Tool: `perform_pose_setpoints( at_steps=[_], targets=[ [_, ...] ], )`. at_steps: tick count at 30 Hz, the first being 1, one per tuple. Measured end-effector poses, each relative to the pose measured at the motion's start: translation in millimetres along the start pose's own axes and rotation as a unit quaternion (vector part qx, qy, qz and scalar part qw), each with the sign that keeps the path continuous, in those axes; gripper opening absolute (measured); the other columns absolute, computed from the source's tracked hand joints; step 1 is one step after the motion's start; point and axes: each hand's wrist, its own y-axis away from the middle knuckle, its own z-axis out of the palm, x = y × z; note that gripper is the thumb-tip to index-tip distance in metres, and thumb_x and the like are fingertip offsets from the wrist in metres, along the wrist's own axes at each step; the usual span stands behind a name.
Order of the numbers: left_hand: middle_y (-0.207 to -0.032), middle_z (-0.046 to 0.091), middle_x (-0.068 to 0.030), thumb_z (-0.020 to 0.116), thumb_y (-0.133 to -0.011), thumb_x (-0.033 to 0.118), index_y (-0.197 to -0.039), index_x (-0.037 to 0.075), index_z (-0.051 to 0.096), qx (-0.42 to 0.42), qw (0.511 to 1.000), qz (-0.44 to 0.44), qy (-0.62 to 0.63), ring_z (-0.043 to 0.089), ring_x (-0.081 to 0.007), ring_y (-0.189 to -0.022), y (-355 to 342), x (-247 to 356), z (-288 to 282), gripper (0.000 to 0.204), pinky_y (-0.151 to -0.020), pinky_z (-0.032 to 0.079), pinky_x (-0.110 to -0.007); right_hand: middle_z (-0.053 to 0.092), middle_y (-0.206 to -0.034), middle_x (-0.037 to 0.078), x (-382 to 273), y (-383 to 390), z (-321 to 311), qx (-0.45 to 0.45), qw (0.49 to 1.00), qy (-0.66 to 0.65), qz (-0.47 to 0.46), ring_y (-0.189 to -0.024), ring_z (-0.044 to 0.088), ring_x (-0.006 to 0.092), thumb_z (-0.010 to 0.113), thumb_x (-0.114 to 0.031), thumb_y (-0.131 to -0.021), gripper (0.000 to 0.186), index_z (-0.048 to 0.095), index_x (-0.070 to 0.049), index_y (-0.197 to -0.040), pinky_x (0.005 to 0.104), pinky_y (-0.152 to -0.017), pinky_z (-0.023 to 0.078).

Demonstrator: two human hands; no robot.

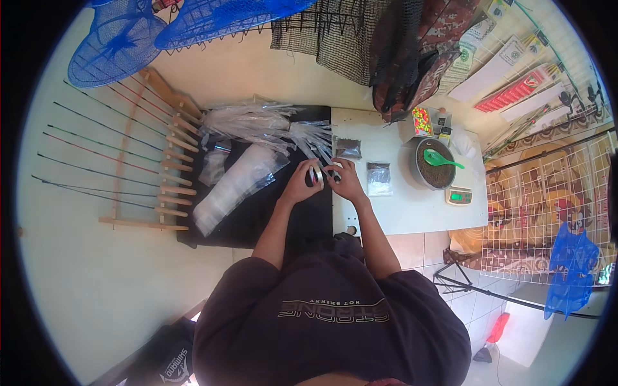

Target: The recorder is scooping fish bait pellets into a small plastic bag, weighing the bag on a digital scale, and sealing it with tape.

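My left hand [300, 185] is closed around a roll of tape [318, 174], held over the seam between the black cloth and the white table. Just beside it, my right hand [349, 184] has its fingers bent together around something small and dark, which I cannot make out. Beyond the right hand lies a clear bag of brown grains [348, 148]. Another partly filled clear bag [379, 178] rests to its right. Long clear plastic bags [235, 184] are stacked on the black cloth left of my hands, with more loose plastic sleeves [248, 123] behind them.
On the white table [399, 215] at right stand a metal bowl [432, 177] of brown grains with a green scoop [441, 158], a digital scale [458, 196] and a box of colourful pieces [421, 122]. A wooden rack [174, 167] of thin rods flanks the left side. Blue nets [119, 48] hang overhead.
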Motion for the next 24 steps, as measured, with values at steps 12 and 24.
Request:
perform_pose_setpoints(
  at_steps=[12, 24],
  targets=[
    [-0.127, 0.051, -0.008, 0.069, -0.067, 0.019, -0.123, 0.014, 0.052, -0.016, 0.991, -0.002, -0.13, 0.041, -0.0309, -0.119, -2, 1, 0, 0.058, -0.103, 0.032, -0.038, 0.051, -0.12, 0.009, -11, -9, -10, 0.007, 0.999, 0.05, -0.014, -0.114, 0.042, 0.0357, 0.072, -0.017, -0.069, 0.024, 0.065, -0.016, -0.092, 0.0429, -0.096, 0.038],
    [-0.126, 0.052, -0.0047, 0.071, -0.067, 0.028, -0.122, 0.015, 0.053, -0.026, 0.989, -0.006, -0.144, 0.044, -0.0303, -0.113, -6, -3, 0, 0.06, -0.098, 0.036, -0.039, 0.053, -0.118, 0.008, -15, -28, -20, -0.019, 0.993, 0.097, -0.071, -0.113, 0.045, 0.0312, 0.071, -0.014, -0.066, 0.01, 0.067, -0.011, -0.075, 0.0396, -0.096, 0.038]
  ],
)
